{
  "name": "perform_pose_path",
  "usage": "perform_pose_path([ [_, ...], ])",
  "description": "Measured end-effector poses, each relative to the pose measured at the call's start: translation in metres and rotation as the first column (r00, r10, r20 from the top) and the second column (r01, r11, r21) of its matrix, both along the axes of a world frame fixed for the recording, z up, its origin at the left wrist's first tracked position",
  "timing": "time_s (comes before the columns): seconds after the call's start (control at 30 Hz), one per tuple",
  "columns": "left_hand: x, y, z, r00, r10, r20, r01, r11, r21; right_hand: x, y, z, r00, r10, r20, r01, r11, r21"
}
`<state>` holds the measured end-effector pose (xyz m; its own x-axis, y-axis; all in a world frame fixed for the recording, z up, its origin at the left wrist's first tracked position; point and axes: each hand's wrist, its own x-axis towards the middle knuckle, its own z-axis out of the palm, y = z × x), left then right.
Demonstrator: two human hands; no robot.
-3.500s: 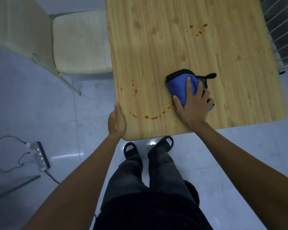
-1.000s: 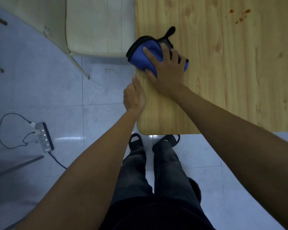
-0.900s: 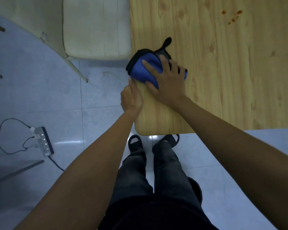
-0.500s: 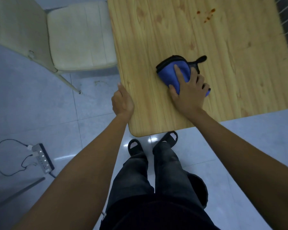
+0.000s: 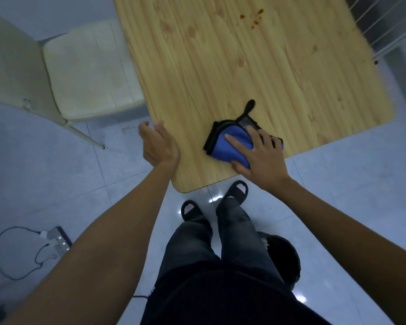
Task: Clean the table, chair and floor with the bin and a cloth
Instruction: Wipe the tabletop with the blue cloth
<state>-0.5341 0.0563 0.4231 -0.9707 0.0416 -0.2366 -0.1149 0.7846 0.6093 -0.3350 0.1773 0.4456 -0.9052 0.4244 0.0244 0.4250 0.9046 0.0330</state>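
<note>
A folded blue cloth point(image 5: 230, 143) with black trim lies on the wooden table point(image 5: 256, 73), near its front edge. My right hand point(image 5: 260, 158) presses flat on the cloth with fingers spread. My left hand point(image 5: 158, 144) grips the table's left edge, thumb on top and fingers curled beside the edge. Red-brown stains point(image 5: 253, 18) mark the far part of the tabletop. The wood around the cloth shows no stains. A cream chair point(image 5: 87, 71) stands at the table's left side. No bin is in view.
A power strip point(image 5: 58, 240) with a looped cable lies on the pale tiled floor at lower left. A small scrap point(image 5: 127, 129) lies on the floor by the chair leg. White wire bars point(image 5: 384, 26) stand past the table's right side. My sandalled feet point(image 5: 213, 200) are below the table's front corner.
My right hand has slid the cloth from the table's left edge rightward and back toward the front edge. The stains seen near the front edge 3.5 s ago are gone. My left hand stays on the left edge.
</note>
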Motion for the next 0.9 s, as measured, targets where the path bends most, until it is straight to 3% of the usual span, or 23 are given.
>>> perform_pose_path([
  [0.13,-0.008,0.021,-0.002,0.943,-0.273,-0.19,0.248,0.958,-0.145,0.005,0.018,-0.001,0.967,-0.255,0.002,0.255,0.967,0.002],
  [0.23,-0.009,0.049,0.0,0.854,-0.484,-0.192,0.442,0.868,-0.227,0.008,0.036,-0.003,0.904,-0.427,-0.002,0.427,0.904,-0.016],
  [0.37,-0.008,0.092,-0.001,0.791,-0.588,-0.169,0.538,0.8,-0.265,0.009,0.059,-0.009,0.872,-0.49,-0.012,0.49,0.872,-0.001],
  [0.5,-0.021,0.134,-0.002,0.781,-0.606,-0.153,0.538,0.777,-0.327,0.0,0.101,-0.013,0.855,-0.517,-0.026,0.517,0.856,0.004],
  [0.9,-0.065,0.229,-0.005,0.874,-0.467,-0.136,0.385,0.836,-0.391,-0.039,0.28,-0.009,0.743,-0.669,0.005,0.668,0.742,-0.054],
])
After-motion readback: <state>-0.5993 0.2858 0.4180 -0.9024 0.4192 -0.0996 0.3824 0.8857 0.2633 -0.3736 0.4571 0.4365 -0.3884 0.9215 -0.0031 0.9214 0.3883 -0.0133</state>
